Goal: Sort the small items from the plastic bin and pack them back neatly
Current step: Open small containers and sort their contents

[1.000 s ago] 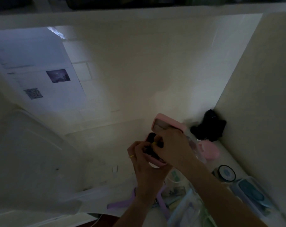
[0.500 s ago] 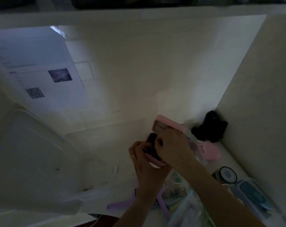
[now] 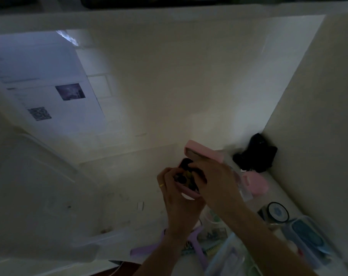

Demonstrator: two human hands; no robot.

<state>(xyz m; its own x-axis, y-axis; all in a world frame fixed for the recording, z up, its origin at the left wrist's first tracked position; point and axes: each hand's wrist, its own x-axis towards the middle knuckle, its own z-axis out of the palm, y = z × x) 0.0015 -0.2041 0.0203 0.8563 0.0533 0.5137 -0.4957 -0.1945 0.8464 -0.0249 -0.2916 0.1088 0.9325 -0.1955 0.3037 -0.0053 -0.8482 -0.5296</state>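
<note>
Holding a small pink case (image 3: 189,191) above the white desk (image 3: 129,196), the left hand (image 3: 179,200) curls round its lower half; lid (image 3: 204,154) hinged open, tilted back. Right hand (image 3: 217,184) reaches over the case, fingertips pinching among dark small items (image 3: 186,177) inside; exact item too dim to tell. Clear plastic bin (image 3: 29,196) sits to the left. Black cloth (image 3: 255,154) lies in the far right corner, a pink object (image 3: 256,183) just before it.
</note>
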